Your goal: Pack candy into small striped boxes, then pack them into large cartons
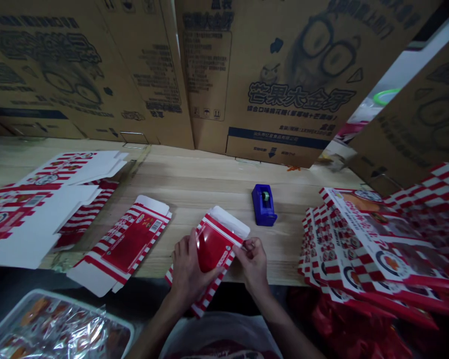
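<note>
Head view, lower centre: gripping a red-and-white box [211, 247] with the left hand [187, 273], spreading the fingers along its left side and laying the thumb across the lower part of its front. Pinching the same box at its right edge with the right hand [255, 259], setting thumb and forefinger together near the upper corner; being unable to tell of anything more between those fingertips. Holding the box aslant across the front edge of the pale wooden table [194, 174], pointing its white end flap [230, 223] towards the top of the frame. Seeing, near the right hand, a blue tape dispenser [262, 212] right of centre. Finding a second carton [130, 242] left of centre, jutting past the table edge, and flattened printed cartons [18, 239] overlapping at far left. Looking right, meeting stacked printed boxes [351, 247] above crumpled red material [340, 321]. Looking lower left, spotting a tray [130, 330] of clear-wrapped packets [65, 321]. Facing large cardboard panels [247, 60] across the top of the frame.
</note>
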Motion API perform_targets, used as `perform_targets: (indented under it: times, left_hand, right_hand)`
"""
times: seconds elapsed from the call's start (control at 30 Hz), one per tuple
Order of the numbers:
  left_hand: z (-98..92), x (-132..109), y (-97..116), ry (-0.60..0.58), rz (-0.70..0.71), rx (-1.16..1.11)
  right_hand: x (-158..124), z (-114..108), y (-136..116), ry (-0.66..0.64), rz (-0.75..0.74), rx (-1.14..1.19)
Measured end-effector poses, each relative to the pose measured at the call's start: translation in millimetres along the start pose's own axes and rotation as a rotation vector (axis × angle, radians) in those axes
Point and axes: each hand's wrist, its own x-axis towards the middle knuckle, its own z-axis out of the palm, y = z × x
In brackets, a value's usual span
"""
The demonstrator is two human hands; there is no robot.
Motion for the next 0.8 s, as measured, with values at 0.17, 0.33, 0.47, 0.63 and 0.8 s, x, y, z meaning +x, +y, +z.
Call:
perform_targets:
  times: [0.17, 0.33, 0.47, 0.63, 0.8]
  left_hand:
    - [4.9, -3.6, -24.2, -0.191, -0.048, -0.569]
    - [14.6, -14.3, -31.2, -0.248, -0.085, -0.834]
    - [15.2, -18.3, -29.7, -0.343, -0.137, -0.991]
    - [16.7, -4.3, -26.2, -0.188, -0.176, -0.873]
    - [25.6, 6.5, -21.5, -0.07, -0.311, -1.032]
  right_hand:
    - [13.6, -12.3, 2.8, -0.091, 0.089, -0.006]
    - [6.2, -18.5, 13.9, -0.115, 0.022, -0.174]
    - [1.6, -22.9, 18.0, -0.182, 0.012, -0.282]
    - [5.4, -20.7, 13.4, -0.237, -0.064, -0.366]
    - [12.5, -10.5, 4.6, -0.175, 0.0, -0.174]
